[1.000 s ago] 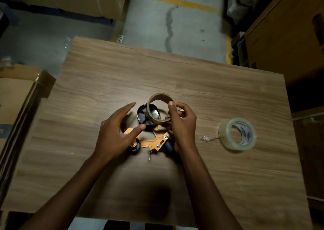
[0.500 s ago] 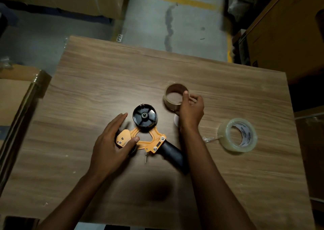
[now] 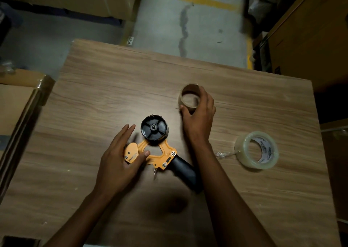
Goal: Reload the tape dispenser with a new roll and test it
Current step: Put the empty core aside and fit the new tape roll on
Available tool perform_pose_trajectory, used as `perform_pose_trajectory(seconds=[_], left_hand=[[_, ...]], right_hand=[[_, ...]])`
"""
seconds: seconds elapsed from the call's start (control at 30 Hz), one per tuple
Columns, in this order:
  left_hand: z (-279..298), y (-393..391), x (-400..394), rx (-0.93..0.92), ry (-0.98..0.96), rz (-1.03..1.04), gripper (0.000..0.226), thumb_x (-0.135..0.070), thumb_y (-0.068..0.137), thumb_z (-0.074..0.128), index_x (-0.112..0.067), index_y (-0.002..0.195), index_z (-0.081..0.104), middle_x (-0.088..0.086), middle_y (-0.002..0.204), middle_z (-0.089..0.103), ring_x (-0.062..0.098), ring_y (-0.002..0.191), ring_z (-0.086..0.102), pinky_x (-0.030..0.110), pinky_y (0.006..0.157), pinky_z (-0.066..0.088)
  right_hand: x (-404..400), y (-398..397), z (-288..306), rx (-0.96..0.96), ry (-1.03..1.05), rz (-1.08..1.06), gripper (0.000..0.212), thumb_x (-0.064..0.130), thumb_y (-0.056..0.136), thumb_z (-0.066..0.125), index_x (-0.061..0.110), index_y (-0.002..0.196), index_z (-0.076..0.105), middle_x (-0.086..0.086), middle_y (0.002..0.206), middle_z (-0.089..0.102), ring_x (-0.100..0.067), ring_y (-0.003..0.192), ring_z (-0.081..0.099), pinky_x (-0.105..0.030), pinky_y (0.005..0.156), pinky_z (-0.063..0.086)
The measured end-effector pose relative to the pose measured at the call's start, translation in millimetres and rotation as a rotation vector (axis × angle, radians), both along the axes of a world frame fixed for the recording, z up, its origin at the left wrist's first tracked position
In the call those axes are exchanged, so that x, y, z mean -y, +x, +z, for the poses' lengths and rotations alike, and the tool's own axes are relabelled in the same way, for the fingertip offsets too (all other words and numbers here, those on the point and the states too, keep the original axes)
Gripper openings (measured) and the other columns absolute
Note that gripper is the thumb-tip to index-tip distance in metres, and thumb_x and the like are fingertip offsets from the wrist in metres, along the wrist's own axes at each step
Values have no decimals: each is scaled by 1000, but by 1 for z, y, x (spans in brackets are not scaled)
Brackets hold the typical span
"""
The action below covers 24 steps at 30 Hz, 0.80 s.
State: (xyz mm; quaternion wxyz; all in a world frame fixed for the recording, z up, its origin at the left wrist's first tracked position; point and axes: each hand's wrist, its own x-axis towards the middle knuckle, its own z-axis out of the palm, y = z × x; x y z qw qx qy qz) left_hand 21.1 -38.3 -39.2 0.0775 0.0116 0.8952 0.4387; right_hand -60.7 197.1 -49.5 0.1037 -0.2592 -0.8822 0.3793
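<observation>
An orange tape dispenser (image 3: 162,152) with a black handle lies flat on the wooden table (image 3: 105,88); its black spool hub (image 3: 154,127) is bare. My left hand (image 3: 118,158) presses on the dispenser's orange front end, thumb across the frame. Beyond the hub, the empty brown cardboard core (image 3: 189,98) stands on the table with my right hand (image 3: 199,115) curled around its near side. A new roll of clear tape (image 3: 257,149) lies flat at the right, a crumpled loose end trailing toward my right forearm.
A cardboard box (image 3: 17,103) sits off the table's left edge. Brown cartons (image 3: 310,32) stand at the far right. Concrete floor with a yellow line lies beyond the table's far edge.
My right hand lifted the empty core off the hub, carried it away and to the right, and set it on the table. The hub is now bare. My left hand stayed on the dispenser.
</observation>
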Motion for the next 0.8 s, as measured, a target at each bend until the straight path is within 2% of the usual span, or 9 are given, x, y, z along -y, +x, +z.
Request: perform_pose_trajectory(seconds=[0.07, 0.17, 0.23, 0.3, 0.33, 0.47, 0.53, 0.67, 0.8], left_hand=[[0, -1, 2, 4, 2, -9, 91, -59, 80, 74, -29, 161, 46, -9, 170, 42, -6, 146, 38, 8, 111, 31], [-1, -2, 3, 7, 5, -12, 96, -66, 79, 70, -26, 162, 46, -7, 169, 44, 0, 148, 42, 16, 113, 36], [-1, -2, 2, 9, 1, -1, 94, -58, 80, 75, -24, 162, 46, -5, 169, 44, 3, 150, 42, 9, 113, 34], [-1, -1, 1, 8, -4, 16, 92, -52, 80, 77, -22, 161, 47, -3, 168, 46, 3, 149, 42, 0, 111, 29], [-1, 0, 0, 6, -4, 25, 91, -51, 80, 77, -21, 161, 48, -3, 167, 47, 3, 149, 42, 0, 112, 29], [2, 1, -2, -2, -1, 33, 94, -61, 79, 73, -20, 160, 49, -1, 166, 48, 6, 150, 43, 22, 117, 37], [2, 1, -2, -1, -4, 37, 96, -66, 78, 68, -19, 160, 49, 0, 165, 49, 8, 150, 44, 26, 117, 39], [4, 4, -4, 6, 10, 67, 95, -63, 78, 70, -20, 159, 50, 0, 164, 51, 11, 150, 47, 32, 118, 43], [4, 4, -5, 19, 14, 77, 91, -55, 82, 84, -20, 159, 51, 2, 163, 52, 14, 150, 48, 34, 118, 41]], right_hand=[[-5, -9, -2, -1, 16, -20, 82, 21, 86, 80, 22, 158, 42, -9, 158, 46, -35, 137, 48, -44, 112, 42], [-13, -17, -6, -8, 28, -42, 81, 22, 87, 78, 24, 158, 40, -9, 159, 44, -35, 138, 48, -49, 112, 45], [-17, -17, -6, -23, 32, -40, 80, 22, 88, 77, 23, 159, 39, -10, 161, 43, -35, 140, 46, -49, 114, 43], [-16, -10, -4, -34, 24, -23, 80, 23, 90, 75, 22, 160, 37, -11, 165, 38, -34, 144, 42, -43, 116, 37], [-15, -4, -2, -37, 16, -15, 79, 24, 91, 75, 23, 160, 36, -11, 166, 36, -34, 146, 40, -40, 116, 35], [-4, 25, 7, -59, -54, 35, 76, 27, 94, 72, 25, 161, 35, -10, 169, 32, -30, 148, 35, -29, 114, 26], [2, 43, 12, -63, -108, 80, 76, 28, 95, 71, 27, 161, 34, -6, 169, 31, -27, 151, 33, -27, 118, 22], [17, 77, 22, -36, -260, 158, 75, 32, 97, 70, 36, 160, 30, 4, 169, 32, -18, 155, 34, -46, 122, 39], [23, 87, 25, 8, -358, 176, 76, 39, 98, 69, 43, 161, 26, 12, 168, 33, -15, 154, 35, -48, 122, 39]])
